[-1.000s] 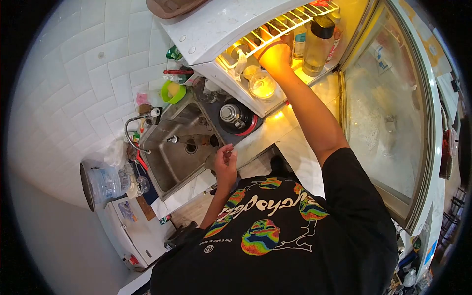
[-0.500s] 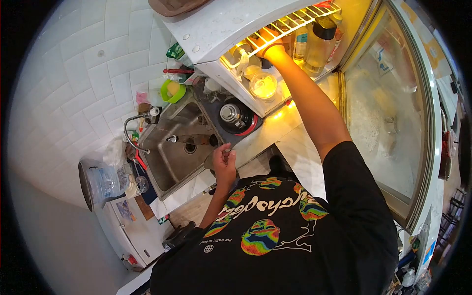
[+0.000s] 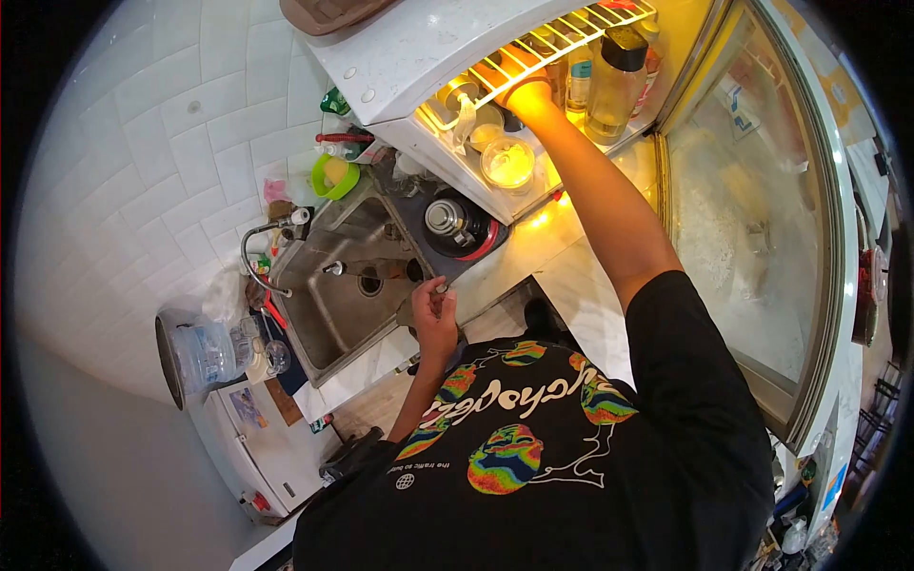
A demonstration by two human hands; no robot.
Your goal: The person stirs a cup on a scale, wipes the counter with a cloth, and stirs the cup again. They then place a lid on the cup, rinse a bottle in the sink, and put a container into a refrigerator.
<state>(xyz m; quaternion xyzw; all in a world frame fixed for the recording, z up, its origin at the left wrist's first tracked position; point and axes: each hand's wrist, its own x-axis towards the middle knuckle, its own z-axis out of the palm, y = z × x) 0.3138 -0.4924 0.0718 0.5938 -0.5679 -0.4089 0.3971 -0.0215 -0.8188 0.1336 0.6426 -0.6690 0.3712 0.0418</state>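
My right hand (image 3: 514,71) reaches into a lit display fridge, under a white wire shelf (image 3: 571,40). Its fingers are mostly hidden by the wires. A clear round container (image 3: 506,164) with pale contents stands below it, and a tall clear bottle with a black cap (image 3: 616,88) is to its right. My left hand (image 3: 435,309) hovers by the sink edge with its fingers curled. Something small and pale shows at its fingertips, too small to name.
The fridge's glass door (image 3: 752,209) stands wide on the right. A steel sink (image 3: 328,328) holds a brownish bottle (image 3: 386,269) lying down. Beside it sit a silver-topped flask (image 3: 446,219), a green bowl (image 3: 335,178) and a curved faucet (image 3: 249,252).
The view has shifted slightly. My right hand stays inside the fridge, and my left hand keeps its curled pose by the sink.
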